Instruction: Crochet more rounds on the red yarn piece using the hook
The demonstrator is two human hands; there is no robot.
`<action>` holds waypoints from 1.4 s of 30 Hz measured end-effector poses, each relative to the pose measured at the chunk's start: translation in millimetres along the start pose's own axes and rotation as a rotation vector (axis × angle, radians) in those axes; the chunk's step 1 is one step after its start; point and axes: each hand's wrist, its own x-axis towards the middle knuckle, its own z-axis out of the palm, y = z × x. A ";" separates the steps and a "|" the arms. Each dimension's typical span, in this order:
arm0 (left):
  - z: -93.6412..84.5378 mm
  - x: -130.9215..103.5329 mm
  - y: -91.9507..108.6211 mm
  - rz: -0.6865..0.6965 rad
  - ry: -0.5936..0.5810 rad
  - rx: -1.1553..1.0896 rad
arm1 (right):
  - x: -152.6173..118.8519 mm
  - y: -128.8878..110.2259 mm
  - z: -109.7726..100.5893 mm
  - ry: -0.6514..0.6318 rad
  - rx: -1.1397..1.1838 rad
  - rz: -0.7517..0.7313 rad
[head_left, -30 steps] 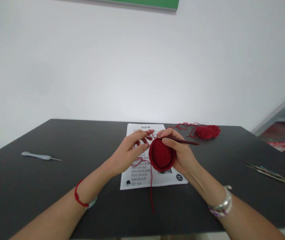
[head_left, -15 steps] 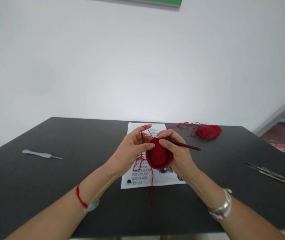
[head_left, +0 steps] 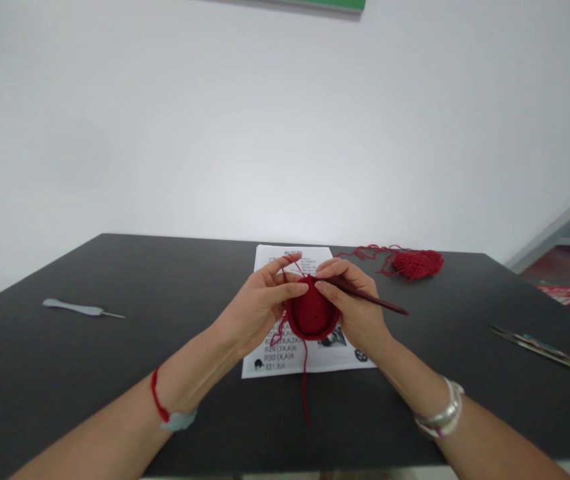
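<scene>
A round, cupped piece of red crochet (head_left: 313, 312) is held up between both hands over the printed sheets. My left hand (head_left: 265, 300) pinches its upper left edge between thumb and fingers, and red yarn runs over the raised index finger. In my right hand (head_left: 357, 297) is a dark red crochet hook (head_left: 372, 299), its handle pointing out to the right and its tip at the top edge of the crochet. The right thumb also touches the piece. A loose yarn tail (head_left: 305, 387) hangs below it toward the table's front.
Printed pattern sheets (head_left: 289, 360) lie beneath the hands on the dark table (head_left: 175, 280). A red yarn bundle (head_left: 419, 264) rests at the back right. A grey-handled crochet hook (head_left: 82, 309) lies at left, small scissors-like metal snips (head_left: 535, 345) at right.
The crochet piece has tilted and shifted slightly left. The hook's handle has swung a little down and right, and its tip has drawn back to the top edge of the piece.
</scene>
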 end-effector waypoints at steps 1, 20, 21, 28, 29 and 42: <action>-0.1 0.3 -0.3 0.026 -0.001 0.026 | 0.3 0.8 -0.9 -0.008 -0.018 -0.018; -1.0 5.2 -1.0 -0.088 0.030 -0.056 | -9.6 6.0 0.1 -0.124 -0.738 -0.646; -2.6 6.1 0.9 -0.103 0.026 -0.043 | -8.6 5.9 -0.3 -0.108 -0.626 -0.579; -16.4 11.1 15.6 -0.062 -0.023 0.060 | -0.5 -6.3 0.8 -0.038 -0.163 -0.201; -18.2 11.4 16.7 -0.070 -0.030 0.072 | 0.6 -7.9 0.1 -0.040 -0.153 -0.176; -31.4 10.1 25.5 -0.182 -0.146 0.095 | 9.1 -13.6 -10.6 -0.147 0.089 0.046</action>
